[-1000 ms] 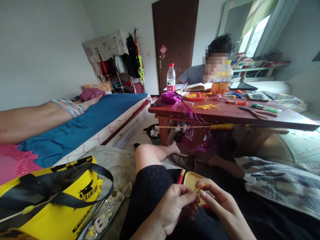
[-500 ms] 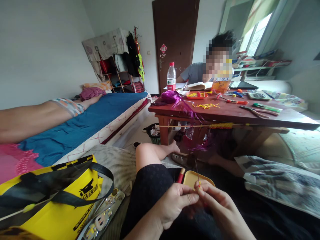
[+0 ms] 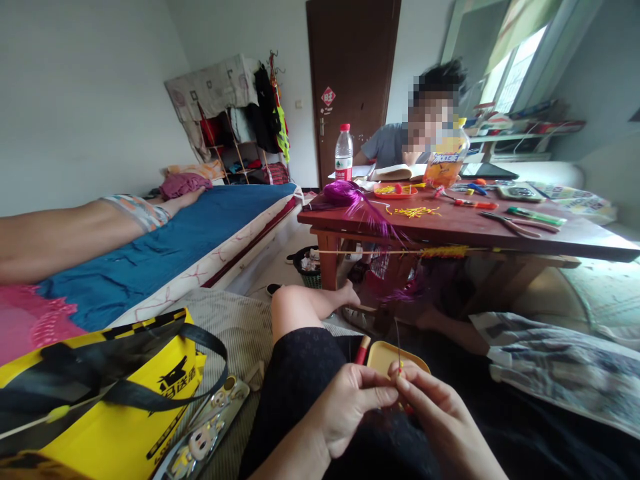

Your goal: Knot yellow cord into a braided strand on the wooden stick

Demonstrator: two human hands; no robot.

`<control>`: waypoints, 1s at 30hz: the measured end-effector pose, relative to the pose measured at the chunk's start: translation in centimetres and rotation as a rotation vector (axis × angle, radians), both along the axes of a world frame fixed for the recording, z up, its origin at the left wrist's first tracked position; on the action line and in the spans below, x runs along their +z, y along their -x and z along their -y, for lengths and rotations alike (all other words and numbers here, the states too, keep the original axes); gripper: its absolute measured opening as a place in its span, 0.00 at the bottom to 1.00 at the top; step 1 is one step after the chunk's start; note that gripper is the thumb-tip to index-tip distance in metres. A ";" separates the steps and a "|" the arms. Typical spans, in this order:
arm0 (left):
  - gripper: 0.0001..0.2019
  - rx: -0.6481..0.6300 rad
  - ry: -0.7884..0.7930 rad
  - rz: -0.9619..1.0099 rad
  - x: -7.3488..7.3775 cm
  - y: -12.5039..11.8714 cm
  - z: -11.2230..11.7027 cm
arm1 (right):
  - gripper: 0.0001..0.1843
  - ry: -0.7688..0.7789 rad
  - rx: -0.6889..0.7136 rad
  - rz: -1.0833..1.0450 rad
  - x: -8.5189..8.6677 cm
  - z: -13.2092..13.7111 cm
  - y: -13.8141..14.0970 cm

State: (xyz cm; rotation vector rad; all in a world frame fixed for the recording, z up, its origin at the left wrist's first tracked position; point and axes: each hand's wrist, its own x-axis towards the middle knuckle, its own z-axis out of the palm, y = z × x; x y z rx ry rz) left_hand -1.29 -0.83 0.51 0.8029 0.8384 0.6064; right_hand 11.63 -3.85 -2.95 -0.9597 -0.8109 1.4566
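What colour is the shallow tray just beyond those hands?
The tray is a muted yellow; it shows best in the head view.

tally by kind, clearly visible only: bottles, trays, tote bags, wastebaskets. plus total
Bottles: 2 (red-capped water bottle, yellow-capped drink bottle)
Trays: 2 (yellow tray, orange tray)
Tote bags: 1 (yellow-and-black tote bag)
Wastebaskets: 1 (green wastebasket)
Total: 6

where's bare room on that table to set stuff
The red wooden table has bare top at its right end, beyond the pink-handled metal pliers and slim green tube; another strip lies between pliers and the thin yellow sticks. Its left side is crowded: red-capped clear bottle, open white book, orange tray, purple strands.
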 end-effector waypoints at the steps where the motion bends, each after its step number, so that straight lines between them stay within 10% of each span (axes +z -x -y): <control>1: 0.13 0.018 -0.002 -0.007 0.0 0.0 0.0 | 0.09 -0.011 0.011 0.015 0.1 0.1 0.0; 5: 0.12 0.095 0.021 -0.019 0.0 0.0 -0.2 | 0.08 -0.130 -0.108 0.314 1.0 0.9 -1.2; 8: 0.11 0.080 0.079 0.008 0.2 0.1 -0.4 | 0.10 -0.527 -0.307 0.791 1.1 1.1 -2.9; 13: 0.09 0.040 0.098 0.085 0.3 0.4 -0.5 | 0.31 -1.119 -0.032 1.313 -0.1 -0.1 -3.7; 24: 0.05 0.023 0.018 0.014 1.4 0.4 -1.2 | 0.38 -1.252 0.270 1.444 4.5 -0.3 -4.9; 30: 0.07 0.124 -0.062 0.120 1.0 0.2 -0.5 | 0.34 -1.264 0.046 1.531 2.0 -0.5 -3.5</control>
